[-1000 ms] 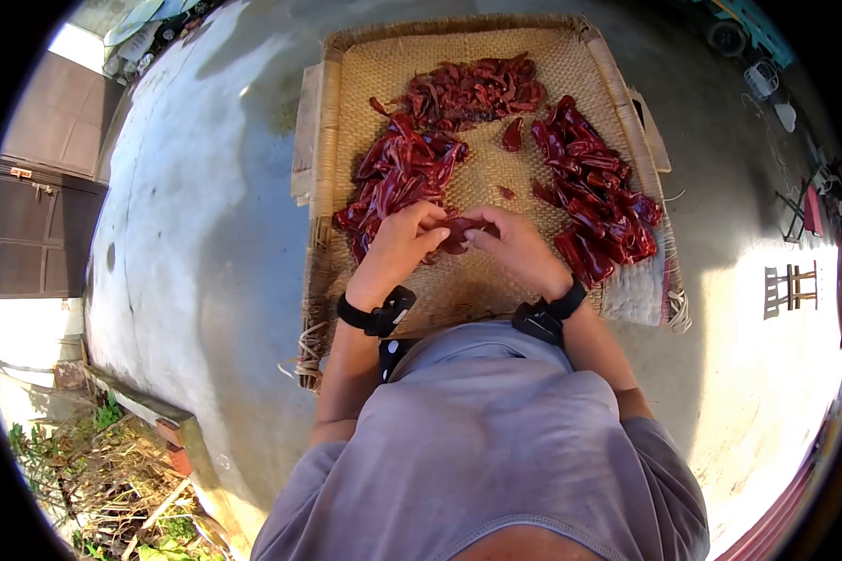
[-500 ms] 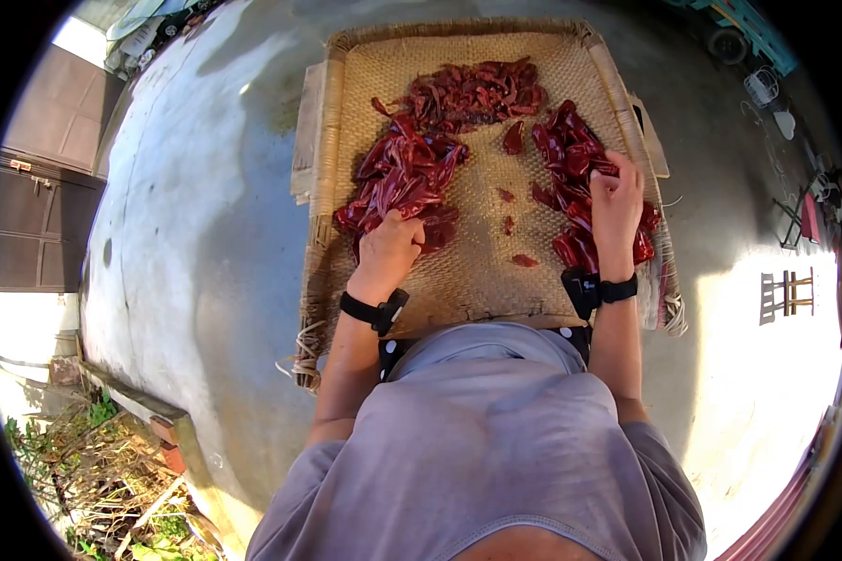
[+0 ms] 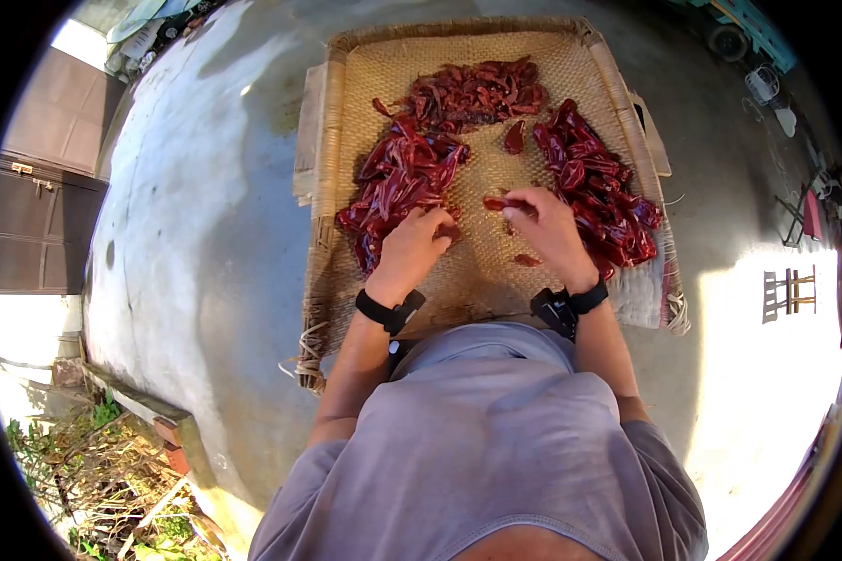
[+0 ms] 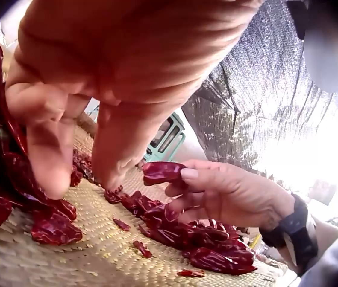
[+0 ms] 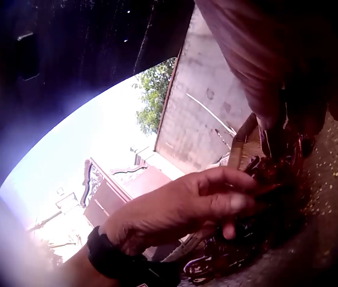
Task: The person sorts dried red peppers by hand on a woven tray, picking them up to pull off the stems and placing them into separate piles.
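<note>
Between thumb and fingers, the right hand (image 3: 552, 234) (image 4: 235, 191) pinches a dark red dried pepper (image 3: 493, 202) (image 4: 161, 172) above the middle of the woven tray (image 3: 325, 220). The left hand (image 3: 410, 251) (image 4: 115, 72) hovers by the lower right edge of the left pepper pile (image 3: 393, 182), thumb and fingers apart and nothing visible between them. In the right wrist view the left hand (image 5: 175, 206) has loosely bent fingers. Glossy whole peppers form the right pile (image 3: 594, 178).
Flatter, duller pepper pieces (image 3: 477, 93) lie at the tray's far end. A single pepper (image 3: 514, 137) and a small scrap (image 3: 527, 261) sit between the piles. Pale seeds (image 5: 330, 185) dot the weave. The person's shirt (image 3: 486, 421) is close to the tray's near edge.
The right hand went out to the right pile and came back to the middle with a pepper. The left hand went to the left pile, then shifted slightly right.
</note>
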{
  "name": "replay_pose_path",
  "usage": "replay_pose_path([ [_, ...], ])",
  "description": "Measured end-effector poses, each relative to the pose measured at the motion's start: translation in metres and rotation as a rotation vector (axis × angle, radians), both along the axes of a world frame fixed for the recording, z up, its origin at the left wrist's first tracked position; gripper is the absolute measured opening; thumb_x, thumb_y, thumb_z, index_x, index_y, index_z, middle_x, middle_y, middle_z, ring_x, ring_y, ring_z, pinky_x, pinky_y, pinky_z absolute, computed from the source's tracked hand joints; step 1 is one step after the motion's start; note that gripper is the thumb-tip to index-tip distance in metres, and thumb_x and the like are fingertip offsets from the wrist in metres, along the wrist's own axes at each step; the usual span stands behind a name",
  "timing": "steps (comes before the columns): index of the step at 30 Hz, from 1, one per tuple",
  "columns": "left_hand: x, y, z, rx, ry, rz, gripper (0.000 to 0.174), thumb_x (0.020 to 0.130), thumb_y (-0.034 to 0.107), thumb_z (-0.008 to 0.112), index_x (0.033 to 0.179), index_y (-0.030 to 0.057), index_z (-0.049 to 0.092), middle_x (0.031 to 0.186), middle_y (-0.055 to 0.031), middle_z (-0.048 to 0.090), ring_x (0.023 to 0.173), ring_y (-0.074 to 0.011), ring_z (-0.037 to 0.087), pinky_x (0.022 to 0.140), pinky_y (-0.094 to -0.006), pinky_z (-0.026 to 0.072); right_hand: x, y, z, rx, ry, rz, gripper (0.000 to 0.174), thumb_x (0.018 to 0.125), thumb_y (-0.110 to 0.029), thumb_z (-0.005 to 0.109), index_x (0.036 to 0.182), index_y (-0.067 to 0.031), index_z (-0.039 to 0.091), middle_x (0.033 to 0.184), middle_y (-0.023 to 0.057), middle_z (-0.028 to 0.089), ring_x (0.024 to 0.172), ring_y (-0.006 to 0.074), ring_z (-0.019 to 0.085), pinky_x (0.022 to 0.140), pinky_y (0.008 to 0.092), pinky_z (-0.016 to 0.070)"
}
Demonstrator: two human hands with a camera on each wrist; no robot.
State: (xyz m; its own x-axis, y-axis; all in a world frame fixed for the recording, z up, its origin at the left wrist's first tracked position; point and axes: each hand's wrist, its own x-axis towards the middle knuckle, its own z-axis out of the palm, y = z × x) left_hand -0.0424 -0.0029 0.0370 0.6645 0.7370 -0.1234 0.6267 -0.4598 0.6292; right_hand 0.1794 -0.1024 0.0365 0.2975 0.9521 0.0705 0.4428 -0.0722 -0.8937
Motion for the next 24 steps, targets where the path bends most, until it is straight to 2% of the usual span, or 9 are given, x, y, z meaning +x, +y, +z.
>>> replay_pose_path([
  [1, -0.001, -0.002, 0.002, 0.015, 0.132, -0.018, 0.025, 0.087, 0.014, 0.068, 0.112, 0.0126, 0.068, 0.104, -0.0147, 0.06, 0.092, -0.0325, 0.067, 0.079, -0.0439, 0.0536, 0.01, 0.002, 0.003, 0.108, -0.035, -0.062, 0.024, 0.09, -0.011, 0.069, 0.112, -0.0015, 0.066, 0.1, 0.0146, 0.065, 0.088, 0.0253, 0.067, 0.078, 0.0339, 0.0524],
  [4, -0.002, -0.009, -0.016, 0.091, 0.22, -0.039, 0.026, 0.086, 0.02, 0.068, 0.113, 0.0202, 0.069, 0.102, -0.0155, 0.059, 0.095, -0.0375, 0.066, 0.082, -0.049, 0.0535, 0.045, -0.001, 0.017, 0.06, -0.399, -0.331, 0.025, 0.091, -0.015, 0.068, 0.113, -0.0051, 0.066, 0.111, 0.0128, 0.064, 0.104, 0.0336, 0.06, 0.09, 0.0413, 0.0496],
  [6, 0.002, -0.012, -0.024, 0.148, 0.281, -0.036, 0.026, 0.086, 0.019, 0.068, 0.111, 0.0206, 0.07, 0.106, -0.0156, 0.062, 0.092, -0.0386, 0.067, 0.08, -0.05, 0.0545, 0.061, -0.007, 0.013, 0.116, -0.724, -0.484, 0.024, 0.091, -0.014, 0.067, 0.114, -0.007, 0.066, 0.112, 0.0128, 0.064, 0.107, 0.0332, 0.059, 0.091, 0.0411, 0.0493],
  [9, 0.004, -0.015, -0.036, 0.188, 0.338, -0.021, 0.022, 0.086, 0.017, 0.067, 0.107, 0.0183, 0.071, 0.106, -0.0156, 0.064, 0.088, -0.039, 0.068, 0.079, -0.0506, 0.0547, 0.061, -0.011, 0.008, 0.153, -0.703, -0.619, 0.022, 0.091, -0.011, 0.066, 0.113, -0.0085, 0.067, 0.114, 0.0124, 0.064, 0.108, 0.0335, 0.059, 0.091, 0.0414, 0.0495],
  [12, 0.004, -0.015, -0.04, 0.191, 0.283, -0.01, 0.018, 0.085, 0.016, 0.066, 0.102, 0.0147, 0.07, 0.102, -0.0161, 0.066, 0.087, -0.0385, 0.068, 0.077, -0.0508, 0.0543, 0.041, -0.01, 0.003, 0.142, -0.463, -0.419, 0.022, 0.091, -0.01, 0.065, 0.113, -0.0081, 0.066, 0.113, 0.0131, 0.064, 0.107, 0.0336, 0.059, 0.09, 0.0412, 0.0495],
  [15, 0.007, -0.011, -0.026, 0.136, 0.211, -0.041, 0.015, 0.084, 0.014, 0.064, 0.098, 0.0117, 0.069, 0.097, -0.0161, 0.066, 0.091, -0.0369, 0.067, 0.078, -0.0495, 0.053, 0.008, -0.005, -0.008, 0.039, -0.215, -0.056, 0.027, 0.089, -0.009, 0.063, 0.116, -0.0083, 0.065, 0.102, 0.0127, 0.064, 0.086, 0.0275, 0.066, 0.076, 0.0395, 0.052],
  [17, 0.008, -0.012, -0.009, 0.108, 0.094, -0.068, 0.014, 0.084, 0.012, 0.064, 0.097, 0.01, 0.067, 0.095, -0.016, 0.066, 0.093, -0.036, 0.066, 0.079, -0.0479, 0.0518, -0.015, -0.004, -0.003, -0.067, -0.058, 0.169, 0.032, 0.088, -0.01, 0.063, 0.12, -0.008, 0.063, 0.106, 0.0149, 0.063, 0.088, 0.0289, 0.066, 0.08, 0.0378, 0.0528],
  [20, 0.011, -0.01, 0.002, -0.02, 0.006, -0.163, 0.013, 0.083, 0.009, 0.063, 0.096, 0.0084, 0.066, 0.093, -0.015, 0.065, 0.095, -0.0352, 0.064, 0.081, -0.0449, 0.0499, -0.032, 0.003, -0.026, 0.16, -0.104, 0.31, 0.035, 0.088, -0.01, 0.064, 0.122, -0.008, 0.062, 0.109, 0.0162, 0.063, 0.09, 0.0302, 0.066, 0.083, 0.038, 0.0527],
  [24, 0.012, -0.009, -0.002, -0.07, -0.031, -0.129, 0.018, 0.083, 0.009, 0.064, 0.1, 0.0064, 0.065, 0.104, -0.0121, 0.063, 0.096, -0.0349, 0.063, 0.083, -0.0426, 0.0492, -0.025, 0.0, -0.015, -0.04, -0.011, 0.289, 0.028, 0.087, -0.01, 0.066, 0.114, -0.0066, 0.066, 0.107, 0.0153, 0.064, 0.099, 0.0324, 0.064, 0.085, 0.0388, 0.0516],
])
